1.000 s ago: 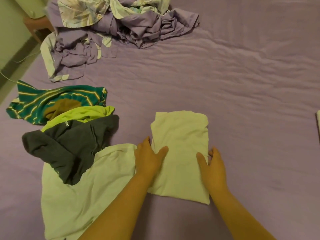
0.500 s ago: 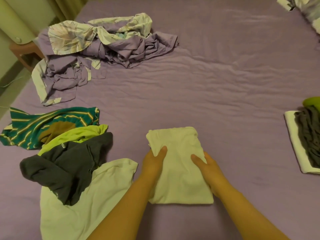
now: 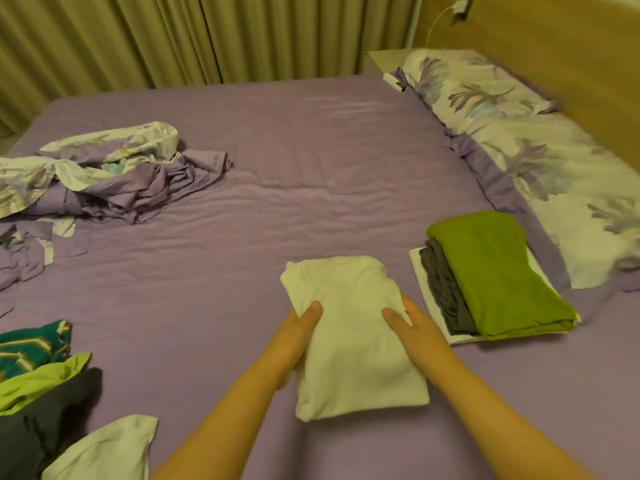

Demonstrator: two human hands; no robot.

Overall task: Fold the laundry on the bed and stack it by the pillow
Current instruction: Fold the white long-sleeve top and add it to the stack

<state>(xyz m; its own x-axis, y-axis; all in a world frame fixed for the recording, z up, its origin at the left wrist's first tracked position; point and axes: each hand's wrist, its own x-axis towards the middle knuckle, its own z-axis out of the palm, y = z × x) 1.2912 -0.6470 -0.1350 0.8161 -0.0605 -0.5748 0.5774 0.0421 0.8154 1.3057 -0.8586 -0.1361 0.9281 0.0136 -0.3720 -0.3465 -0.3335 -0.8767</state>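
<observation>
A folded white garment [image 3: 349, 334] is held above the purple bed [image 3: 277, 188], gripped on both sides. My left hand [image 3: 298, 337] clasps its left edge with the thumb on top. My right hand [image 3: 412, 327] clasps the right edge the same way. To the right lies a stack of folded laundry [image 3: 498, 275], green on top, grey beneath, white at the bottom. It sits beside the floral pillow [image 3: 540, 147]. Unfolded clothes [image 3: 41, 382] lie at the lower left: teal striped, lime, dark grey and white pieces.
A crumpled purple and floral sheet [image 3: 104, 174] lies at the left of the bed. Curtains [image 3: 173, 36] hang behind the far edge. A wooden headboard [image 3: 554, 43] runs along the right, with a plugged-in charger [image 3: 459, 6] on the wall.
Both hands have gripped the folded white garment, lifted it off the bed and carried it right. The view has swung right, bringing the pillow and the folded stack into sight.
</observation>
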